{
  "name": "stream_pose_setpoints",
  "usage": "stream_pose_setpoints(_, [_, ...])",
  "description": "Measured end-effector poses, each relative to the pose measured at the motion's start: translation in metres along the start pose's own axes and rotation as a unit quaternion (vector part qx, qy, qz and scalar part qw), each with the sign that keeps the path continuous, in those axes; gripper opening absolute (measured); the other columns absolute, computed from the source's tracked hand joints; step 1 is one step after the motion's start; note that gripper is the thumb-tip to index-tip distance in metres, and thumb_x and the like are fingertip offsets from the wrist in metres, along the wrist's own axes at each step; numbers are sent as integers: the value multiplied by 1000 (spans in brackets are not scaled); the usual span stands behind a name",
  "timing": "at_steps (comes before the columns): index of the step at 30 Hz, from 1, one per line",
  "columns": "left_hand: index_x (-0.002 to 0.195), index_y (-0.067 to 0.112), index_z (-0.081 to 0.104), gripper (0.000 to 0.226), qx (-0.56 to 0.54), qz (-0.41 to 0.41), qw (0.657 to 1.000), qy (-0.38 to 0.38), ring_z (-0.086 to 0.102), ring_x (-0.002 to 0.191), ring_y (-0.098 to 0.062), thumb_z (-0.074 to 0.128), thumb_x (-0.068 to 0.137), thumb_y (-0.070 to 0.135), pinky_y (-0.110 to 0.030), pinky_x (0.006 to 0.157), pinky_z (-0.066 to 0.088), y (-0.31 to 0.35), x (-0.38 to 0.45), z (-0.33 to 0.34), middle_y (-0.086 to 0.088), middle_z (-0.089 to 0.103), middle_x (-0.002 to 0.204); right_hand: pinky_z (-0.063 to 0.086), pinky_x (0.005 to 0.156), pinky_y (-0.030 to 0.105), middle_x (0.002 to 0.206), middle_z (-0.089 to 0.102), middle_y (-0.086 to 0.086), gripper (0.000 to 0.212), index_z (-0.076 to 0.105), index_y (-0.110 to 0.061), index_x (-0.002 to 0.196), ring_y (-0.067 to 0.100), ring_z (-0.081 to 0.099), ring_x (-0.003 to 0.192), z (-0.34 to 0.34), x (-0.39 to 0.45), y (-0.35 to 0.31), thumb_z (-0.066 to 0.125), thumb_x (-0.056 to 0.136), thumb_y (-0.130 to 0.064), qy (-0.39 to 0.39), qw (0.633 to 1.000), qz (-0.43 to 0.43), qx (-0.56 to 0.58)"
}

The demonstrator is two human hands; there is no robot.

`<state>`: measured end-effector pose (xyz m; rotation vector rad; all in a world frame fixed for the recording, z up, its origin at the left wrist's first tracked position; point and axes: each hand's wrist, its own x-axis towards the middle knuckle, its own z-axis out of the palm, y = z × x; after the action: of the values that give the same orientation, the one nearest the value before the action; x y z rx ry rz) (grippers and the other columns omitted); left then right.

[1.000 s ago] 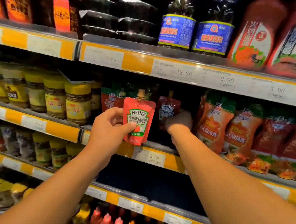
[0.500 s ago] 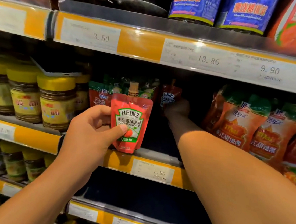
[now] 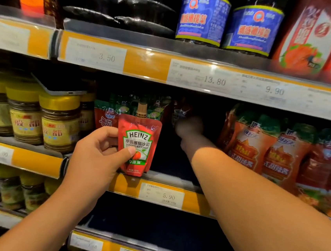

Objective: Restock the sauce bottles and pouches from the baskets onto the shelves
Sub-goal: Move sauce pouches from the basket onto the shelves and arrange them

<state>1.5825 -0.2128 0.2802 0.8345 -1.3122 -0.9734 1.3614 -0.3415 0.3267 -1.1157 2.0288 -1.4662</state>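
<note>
My left hand [image 3: 98, 155] pinches a red Heinz ketchup pouch [image 3: 138, 143] upright in front of the middle shelf [image 3: 163, 178]. My right hand [image 3: 189, 125] reaches deep into the dark gap on that shelf, closed on a second Heinz pouch [image 3: 179, 112] that stands far back in shadow. Its fingers are mostly hidden behind the hand. A 5.90 price tag [image 3: 161, 195] sits below the gap.
Green-topped red pouches [image 3: 108, 113] stand left of the gap and orange chilli sauce pouches [image 3: 260, 147] right of it. Yellow-lidded jars [image 3: 58, 122] fill the left. The upper shelf [image 3: 146, 64] carries blue-labelled jars [image 3: 202, 18], black packs and red bottles.
My right hand has pushed its pouch farther back into the shelf. The left hand keeps its pouch at the shelf front, and my view has moved closer.
</note>
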Motion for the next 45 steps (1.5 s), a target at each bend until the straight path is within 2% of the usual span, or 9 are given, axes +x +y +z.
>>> stream_pose_setpoints(4, [105,21,70,24,-9,13,1000,16,76,94,-14,79,84,14,-31,72,64,12,-13,10,3,78,102,54,82,33,119,68,12,34,65,-8,126,32,67,112,-25,-69,0,61,92,-10,-55,997,-41,25])
stream_pose_setpoints(8, [105,20,69,23,-13,38,999,34,77,91,-13,79,86,11,-26,65,62,25,-23,24,6,78,99,53,104,45,132,59,1,59,43,-25,148,17,59,123,-78,-152,44,57,93,-10,-177,974,-133,-41])
stream_pose_setpoints(12, [99,21,68,22,29,57,997,38,76,82,-10,79,88,6,-23,60,59,33,-27,50,10,77,92,31,121,38,143,47,-17,57,37,-35,150,12,44,134,-121,-197,95,57,98,-31,-89,854,-391,-332])
stream_pose_setpoints(16, [95,23,67,21,57,44,997,19,75,81,-6,78,88,7,-22,63,61,35,-18,85,8,76,89,-3,127,41,160,27,-16,66,27,-33,158,12,23,151,-140,-202,113,56,99,-40,-90,823,-390,-403])
stream_pose_setpoints(21, [101,18,67,27,58,-54,997,10,72,87,-13,84,82,8,-22,62,53,21,23,129,1,75,95,-17,126,42,173,-6,-8,86,10,-25,166,16,-5,159,-142,-200,128,59,96,-35,-126,801,-409,-418])
stream_pose_setpoints(28, [90,18,63,31,71,-109,991,-6,65,88,-12,84,78,-2,-21,72,53,-18,86,173,7,67,96,26,114,49,156,49,2,97,57,-14,147,24,47,144,-138,-195,130,91,55,-18,-103,811,-420,-395])
stream_pose_setpoints(35, [96,15,69,29,65,-120,990,-44,70,83,-18,76,81,-9,-27,63,57,-36,121,199,-8,74,101,32,107,50,144,61,1,103,71,-15,131,21,47,138,-131,-182,137,97,32,-25,-75,803,-442,-392])
stream_pose_setpoints(42, [106,12,72,19,56,-129,989,-36,64,73,-8,64,96,-2,-14,43,49,-46,140,204,3,68,85,44,107,54,135,68,1,87,78,-17,117,28,65,124,-129,-179,142,98,32,-15,-10,791,-463,-401])
stream_pose_setpoints(45, [113,12,71,17,79,-113,990,-13,59,69,-3,64,98,5,-9,36,41,-49,144,209,6,66,83,50,91,65,134,68,2,85,79,-16,115,28,65,124,-130,-179,141,98,32,-16,6,786,-468,-404])
